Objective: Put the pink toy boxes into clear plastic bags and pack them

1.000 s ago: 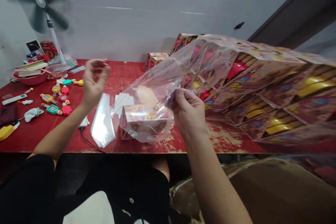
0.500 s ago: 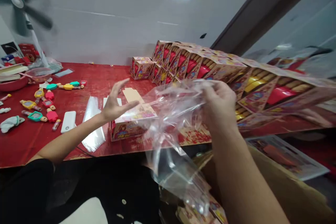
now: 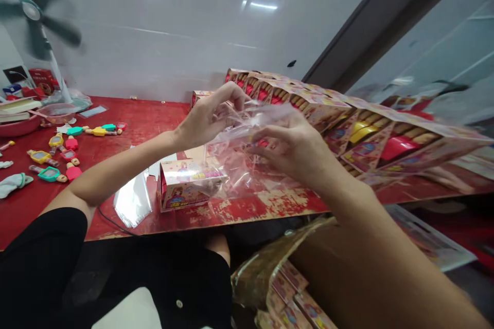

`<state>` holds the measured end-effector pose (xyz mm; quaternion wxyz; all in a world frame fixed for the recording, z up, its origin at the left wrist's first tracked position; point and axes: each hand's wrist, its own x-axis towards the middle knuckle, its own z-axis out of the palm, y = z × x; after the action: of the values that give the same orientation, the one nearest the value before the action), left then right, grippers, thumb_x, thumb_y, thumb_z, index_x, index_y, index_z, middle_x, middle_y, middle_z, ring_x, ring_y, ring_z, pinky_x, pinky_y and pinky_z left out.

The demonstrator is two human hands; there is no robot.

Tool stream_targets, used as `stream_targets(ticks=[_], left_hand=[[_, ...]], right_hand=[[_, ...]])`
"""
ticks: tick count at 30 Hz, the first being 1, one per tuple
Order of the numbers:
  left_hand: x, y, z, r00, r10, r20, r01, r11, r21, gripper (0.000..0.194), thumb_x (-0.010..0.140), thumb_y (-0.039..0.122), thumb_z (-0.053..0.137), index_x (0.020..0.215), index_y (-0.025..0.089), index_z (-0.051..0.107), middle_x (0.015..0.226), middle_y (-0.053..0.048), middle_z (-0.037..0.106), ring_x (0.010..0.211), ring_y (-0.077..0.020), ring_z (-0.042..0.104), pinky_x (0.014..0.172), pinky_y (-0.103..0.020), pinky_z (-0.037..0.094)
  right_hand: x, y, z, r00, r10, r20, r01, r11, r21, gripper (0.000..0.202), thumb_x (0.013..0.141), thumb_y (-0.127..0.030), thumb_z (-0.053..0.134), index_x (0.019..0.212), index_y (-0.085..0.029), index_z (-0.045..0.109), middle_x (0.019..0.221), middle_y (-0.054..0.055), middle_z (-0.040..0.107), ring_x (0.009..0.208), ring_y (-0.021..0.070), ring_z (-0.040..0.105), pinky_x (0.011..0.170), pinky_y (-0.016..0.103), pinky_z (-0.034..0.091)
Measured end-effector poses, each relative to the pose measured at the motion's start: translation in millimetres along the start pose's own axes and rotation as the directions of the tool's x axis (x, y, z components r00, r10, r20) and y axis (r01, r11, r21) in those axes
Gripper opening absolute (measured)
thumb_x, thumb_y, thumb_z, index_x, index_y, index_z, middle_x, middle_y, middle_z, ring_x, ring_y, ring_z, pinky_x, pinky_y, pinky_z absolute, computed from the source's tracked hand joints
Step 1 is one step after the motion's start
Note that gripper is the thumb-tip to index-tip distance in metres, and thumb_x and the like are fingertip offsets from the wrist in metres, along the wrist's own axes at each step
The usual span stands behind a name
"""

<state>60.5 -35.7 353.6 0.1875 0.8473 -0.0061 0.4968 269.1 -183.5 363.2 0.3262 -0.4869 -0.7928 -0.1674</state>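
Observation:
A clear plastic bag (image 3: 235, 164) hangs between my two hands over the table's front part. My left hand (image 3: 212, 115) has its fingers closed on the bag's upper left edge. On the right side, my right hand (image 3: 287, 144) pinches the same bag. Below and left of the bag stands a printed box (image 3: 185, 187) on the red table (image 3: 131, 113), its right end partly behind the film. A stack of flat clear bags (image 3: 133, 200) lies left of the box.
Rows of printed boxes (image 3: 309, 95) fill the table's right side. Small coloured toys (image 3: 50, 174) lie at the left, near a fan (image 3: 31, 10). Below the table edge, a large open carton (image 3: 262, 272) holds more boxes.
My left hand has moved up and right from open air and taken hold of the bag. My right hand has shifted slightly left and down. The bag's lower part no longer hangs below the table edge.

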Motion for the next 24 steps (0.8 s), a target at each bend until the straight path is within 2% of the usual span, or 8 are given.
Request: stream_targets(ticks=[2, 5, 9, 13, 16, 19, 21, 24], left_hand=[[-2, -1, -15.3, 0.983, 0.064, 0.17, -0.075, 0.996, 0.057, 0.01, 0.093, 0.021, 0.058, 0.094, 0.021, 0.068, 0.117, -0.005, 0.069, 0.115, -0.0218, 0.069, 0.089, -0.035, 0.061], [-12, -21, -43.4, 0.951, -0.001, 0.31, -0.056, 0.983, 0.174, 0.015, 0.086, 0.014, 0.058, 0.085, 0.022, 0.071, 0.122, -0.004, 0.07, 0.117, -0.0223, 0.068, 0.103, -0.04, 0.057], [-27, -61, -73.6, 0.983, -0.172, 0.068, 0.139, 0.929, 0.343, 0.033, 0.082, 0.011, 0.058, 0.11, 0.02, 0.072, 0.124, -0.007, 0.069, 0.114, -0.025, 0.067, 0.111, -0.048, 0.051], [-36, -85, -79.4, 0.984, -0.153, -0.088, 0.176, 0.852, 0.493, 0.043, 0.086, 0.015, 0.056, 0.127, 0.02, 0.067, 0.129, -0.009, 0.067, 0.111, -0.0265, 0.066, 0.103, -0.046, 0.055], [-41, -84, -65.1, 0.994, -0.106, -0.019, 0.098, 0.825, 0.556, 0.053, 0.087, 0.011, 0.049, 0.138, 0.022, 0.06, 0.139, -0.007, 0.062, 0.118, -0.0252, 0.064, 0.101, -0.041, 0.056], [-45, -80, -50.6, 0.997, -0.081, -0.005, 0.072, 0.861, 0.504, 0.06, 0.086, 0.006, 0.044, 0.142, 0.026, 0.058, 0.143, -0.004, 0.058, 0.125, -0.0245, 0.062, 0.097, -0.039, 0.057], [-47, -85, -49.1, 0.995, -0.093, -0.037, 0.099, 0.88, 0.465, 0.062, 0.085, 0.005, 0.044, 0.141, 0.027, 0.058, 0.145, -0.003, 0.057, 0.128, -0.0251, 0.06, 0.098, -0.04, 0.057], [-57, -109, -56.4, 0.989, -0.134, -0.056, 0.144, 0.845, 0.515, 0.058, 0.087, 0.005, 0.042, 0.14, 0.024, 0.057, 0.152, -0.005, 0.052, 0.135, -0.0287, 0.055, 0.11, -0.05, 0.049]], right_hand=[[-7, 22, 10, 0.992, 0.111, 0.058, -0.104, 0.989, -0.102, 0.022, 0.089, -0.023, 0.055, 0.089, -0.023, 0.077, 0.112, 0.009, 0.068, 0.093, 0.02, 0.066, 0.084, 0.037, 0.055], [-15, 46, 10, 0.978, 0.196, 0.069, -0.153, 0.903, -0.402, 0.034, 0.086, -0.015, 0.053, 0.106, -0.025, 0.078, 0.11, 0.009, 0.07, 0.086, 0.02, 0.063, 0.068, 0.031, 0.048], [-9, 59, 12, 0.956, 0.287, 0.065, -0.218, 0.839, -0.499, 0.024, 0.087, -0.02, 0.062, 0.104, -0.022, 0.078, 0.103, 0.01, 0.07, 0.076, 0.0207, 0.061, 0.059, 0.032, 0.04], [9, 49, 33, 0.954, 0.237, -0.185, -0.28, 0.924, -0.259, 0.024, 0.09, -0.037, 0.069, 0.097, -0.016, 0.08, 0.102, 0.015, 0.068, 0.092, 0.0261, 0.065, 0.084, 0.041, 0.052], [28, 28, 50, 0.932, 0.05, -0.359, -0.105, 0.985, -0.135, 0.029, 0.097, -0.04, 0.06, 0.098, -0.02, 0.081, 0.148, 0.016, 0.049, 0.143, 0.0352, 0.044, 0.119, 0.056, 0.034], [47, 28, 67, 0.993, 0.045, -0.112, -0.06, 0.989, -0.133, 0.021, 0.093, -0.035, 0.065, 0.096, -0.022, 0.081, 0.165, 0.008, 0.032, 0.155, 0.0426, 0.021, 0.122, 0.063, 0.02], [53, 48, 79, 0.972, 0.224, 0.073, -0.204, 0.954, -0.219, 0.019, 0.09, -0.027, 0.067, 0.101, -0.02, 0.081, 0.147, 0.014, 0.055, 0.137, 0.0398, 0.047, 0.109, 0.056, 0.037], [50, 93, 100, 0.916, 0.399, 0.031, -0.366, 0.867, -0.338, 0.035, 0.096, -0.022, 0.053, 0.123, -0.017, 0.075, 0.116, 0.018, 0.069, 0.101, 0.0253, 0.061, 0.083, 0.037, 0.044]])
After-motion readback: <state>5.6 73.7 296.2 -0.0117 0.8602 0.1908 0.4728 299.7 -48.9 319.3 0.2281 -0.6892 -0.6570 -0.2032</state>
